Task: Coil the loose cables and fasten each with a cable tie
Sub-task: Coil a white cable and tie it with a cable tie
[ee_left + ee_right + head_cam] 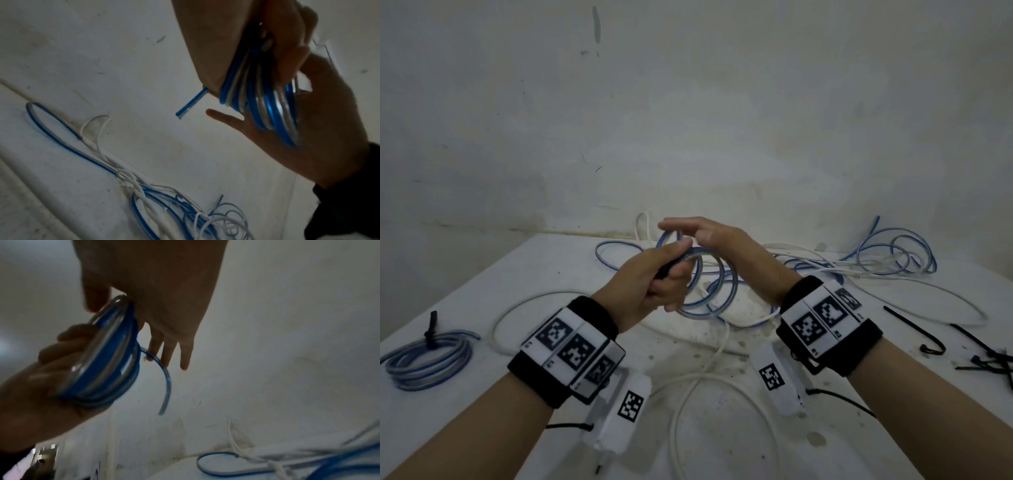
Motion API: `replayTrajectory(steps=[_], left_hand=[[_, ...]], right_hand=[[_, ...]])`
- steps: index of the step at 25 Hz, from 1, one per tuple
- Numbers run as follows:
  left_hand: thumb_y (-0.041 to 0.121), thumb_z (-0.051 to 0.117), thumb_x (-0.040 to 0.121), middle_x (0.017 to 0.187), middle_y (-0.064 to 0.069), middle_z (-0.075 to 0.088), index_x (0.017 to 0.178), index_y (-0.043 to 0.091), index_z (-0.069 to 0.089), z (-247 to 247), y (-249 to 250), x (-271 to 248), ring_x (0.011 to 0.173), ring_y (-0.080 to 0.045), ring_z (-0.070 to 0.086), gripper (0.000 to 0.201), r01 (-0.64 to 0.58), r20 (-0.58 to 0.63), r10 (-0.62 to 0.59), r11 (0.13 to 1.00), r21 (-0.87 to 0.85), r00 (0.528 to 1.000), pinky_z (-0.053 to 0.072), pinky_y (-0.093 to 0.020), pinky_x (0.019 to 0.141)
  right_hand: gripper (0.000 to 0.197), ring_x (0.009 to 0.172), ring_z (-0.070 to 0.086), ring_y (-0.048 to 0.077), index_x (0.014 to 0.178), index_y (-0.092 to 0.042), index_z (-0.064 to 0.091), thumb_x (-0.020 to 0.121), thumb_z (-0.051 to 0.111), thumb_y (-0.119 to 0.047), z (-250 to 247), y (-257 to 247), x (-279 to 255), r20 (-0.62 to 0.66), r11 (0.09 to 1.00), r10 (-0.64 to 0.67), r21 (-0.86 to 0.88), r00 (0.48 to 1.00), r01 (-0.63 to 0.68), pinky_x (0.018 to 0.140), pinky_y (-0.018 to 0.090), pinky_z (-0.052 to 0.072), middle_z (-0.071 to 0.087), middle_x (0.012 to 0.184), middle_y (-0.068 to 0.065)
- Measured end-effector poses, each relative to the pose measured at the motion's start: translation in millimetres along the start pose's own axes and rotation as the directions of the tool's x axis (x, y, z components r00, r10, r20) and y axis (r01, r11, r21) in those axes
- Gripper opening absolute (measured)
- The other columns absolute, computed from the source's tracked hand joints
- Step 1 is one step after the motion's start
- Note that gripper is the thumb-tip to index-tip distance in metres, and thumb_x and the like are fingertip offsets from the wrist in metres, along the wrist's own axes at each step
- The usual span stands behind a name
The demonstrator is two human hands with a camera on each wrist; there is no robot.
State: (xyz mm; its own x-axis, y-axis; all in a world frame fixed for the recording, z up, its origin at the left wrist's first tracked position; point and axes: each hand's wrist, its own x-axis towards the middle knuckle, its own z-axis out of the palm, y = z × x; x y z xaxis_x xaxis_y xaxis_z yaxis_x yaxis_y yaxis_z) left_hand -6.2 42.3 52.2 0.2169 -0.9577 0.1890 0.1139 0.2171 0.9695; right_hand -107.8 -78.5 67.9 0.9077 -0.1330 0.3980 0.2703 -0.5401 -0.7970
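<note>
From the head view the left hand (pixel 654 284) grips the blue coil (pixel 709 287) above the table (pixel 551 267) middle, right hand (pixel 709 236) flat, fingers straight; both wrist views show a free cable end (pixel 191 104) — untied, the loops may spring loose.

Left hand (pixel 654 284) curled gripping; right hand (pixel 709 236) fingers straight.
</note>
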Motion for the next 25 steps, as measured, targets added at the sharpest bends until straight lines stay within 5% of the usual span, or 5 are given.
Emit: replayTrajectory(steps=[7,12,15,22,25], left_hand=[[0.036,0.079,0.054,0.029,0.009,0.015,0.045,0.021,0.044,-19,-3,-4,0.021,-0.001,0.024,0.039,-0.013,-0.020,0.008,0.974,-0.226,1.000,0.034,-0.014,0.035],[0.034,0.054,0.074,0.029,0.008,0.023,0.049,0.018,0.043,-13,-4,0,0.025,-0.004,0.027,0.032,0.152,-0.155,-0.189,0.963,-0.222,0.970,0.041,-0.015,0.040],[0.031,0.055,0.085,0.036,0.010,0.028,0.060,0.019,0.045,-18,-8,2,0.032,-0.004,0.036,0.029,0.237,-0.247,-0.240,0.971,-0.043,0.939,0.043,-0.014,0.042],[0.028,0.050,0.088,0.073,-0.005,0.061,0.086,0.012,0.060,-7,-22,7,0.071,-0.016,0.061,0.019,0.103,-0.329,-0.013,0.960,0.259,0.944,0.051,-0.034,0.081],[0.031,0.022,0.100,0.071,-0.011,0.060,0.083,0.009,0.061,-5,-21,15,0.066,-0.016,0.060,0.048,0.019,-0.408,0.136,0.936,0.353,0.903,0.051,-0.024,0.071]], right_hand=[[0.016,0.074,0.056,0.016,0.102,-0.014,0.050,0.090,0.054,-0.005,17,14,10,-0.090,0.980,0.029,-0.191,0.996,-0.046,0.076,0.040,0.050,0.056,0.079,-0.001],[0.010,0.053,0.046,-0.003,0.094,-0.008,0.036,0.093,0.041,0.000,31,16,7,-0.137,0.975,0.189,-0.093,0.972,-0.202,0.055,0.013,0.038,0.045,0.067,-0.006],[0.009,0.054,0.046,0.003,0.101,-0.010,0.036,0.096,0.043,-0.007,28,15,0,-0.109,0.972,0.230,0.066,0.967,-0.223,0.060,0.019,0.040,0.045,0.068,-0.002],[0.011,0.062,0.047,0.025,0.095,-0.014,0.027,0.097,0.037,-0.011,21,12,6,-0.098,0.772,0.179,-0.602,0.979,-0.202,0.057,0.031,0.036,0.049,0.070,0.005],[0.017,0.055,0.043,0.023,0.095,-0.015,0.025,0.096,0.040,-0.007,19,15,3,-0.072,0.703,0.123,-0.698,0.990,-0.138,0.054,0.031,0.034,0.044,0.065,0.000]])
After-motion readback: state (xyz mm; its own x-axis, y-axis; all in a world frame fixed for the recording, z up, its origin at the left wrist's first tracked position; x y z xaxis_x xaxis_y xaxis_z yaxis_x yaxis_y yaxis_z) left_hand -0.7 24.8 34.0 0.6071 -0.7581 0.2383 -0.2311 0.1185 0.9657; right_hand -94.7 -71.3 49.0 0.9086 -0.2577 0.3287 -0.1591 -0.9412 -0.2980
